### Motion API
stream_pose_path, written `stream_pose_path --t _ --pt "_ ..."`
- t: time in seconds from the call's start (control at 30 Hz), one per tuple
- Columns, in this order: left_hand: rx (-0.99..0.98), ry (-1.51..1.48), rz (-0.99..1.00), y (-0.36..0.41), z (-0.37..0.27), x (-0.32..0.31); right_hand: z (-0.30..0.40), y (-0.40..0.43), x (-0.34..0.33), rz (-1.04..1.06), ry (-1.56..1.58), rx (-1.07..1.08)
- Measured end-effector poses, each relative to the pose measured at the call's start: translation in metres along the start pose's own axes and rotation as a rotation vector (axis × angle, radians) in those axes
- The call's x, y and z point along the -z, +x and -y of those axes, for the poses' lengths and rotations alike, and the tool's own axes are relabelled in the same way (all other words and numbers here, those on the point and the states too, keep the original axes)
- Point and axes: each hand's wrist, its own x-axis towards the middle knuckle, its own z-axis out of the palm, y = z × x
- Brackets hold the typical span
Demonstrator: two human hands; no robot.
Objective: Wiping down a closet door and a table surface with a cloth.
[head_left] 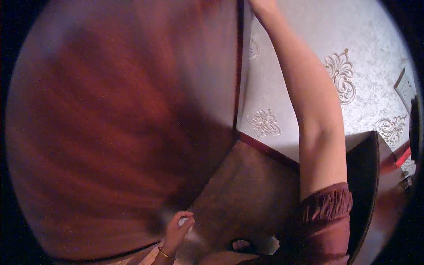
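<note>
A large reddish-brown wooden panel [126, 126], glossy with reflections, fills the left and middle of the view. My left hand [179, 228], with a yellow bangle at the wrist, is low in the view by the panel's lower edge, its fingers closed around a small white thing [185, 224]. I cannot tell what that thing is. Raised towards the top, my right arm runs up in front of the patterned wall. Only part of my right hand [263, 5] shows at the top rim, near the panel's upright edge; its fingers are cut off.
Pale wallpaper [265, 82] with raised ornaments covers the wall, edged below by a dark red skirting board [268, 150]. A brown floor [245, 185] lies below. On the right stand a dark, curved-edged piece of furniture [362, 165] and a wall socket [405, 87].
</note>
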Motion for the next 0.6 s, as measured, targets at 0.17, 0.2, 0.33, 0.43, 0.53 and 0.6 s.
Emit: stream_pose_path --t 0.17,0.2,0.33,0.43,0.53,0.6 --pt "0.142 -0.055 0.052 0.009 -0.021 -0.013 0.016 -0.046 -0.03 -0.207 -0.143 -0.081" --pt "0.075 0.009 0.047 0.013 -0.015 -0.012 0.007 -0.065 -0.035 -0.201 -0.143 -0.113" --pt "-0.041 0.146 0.065 0.019 0.017 -0.006 0.012 -0.147 -0.023 -0.176 -0.057 -0.287" --pt "0.031 0.098 0.03 0.015 0.036 -0.003 -0.006 -0.229 -0.021 -0.048 -0.146 -0.191" --pt "0.043 0.083 0.012 0.015 0.045 -0.002 -0.018 -0.311 -0.013 -0.009 -0.121 -0.285" --pt "0.049 0.068 0.001 0.016 0.045 -0.003 -0.032 -0.361 -0.005 -0.028 -0.097 -0.428"
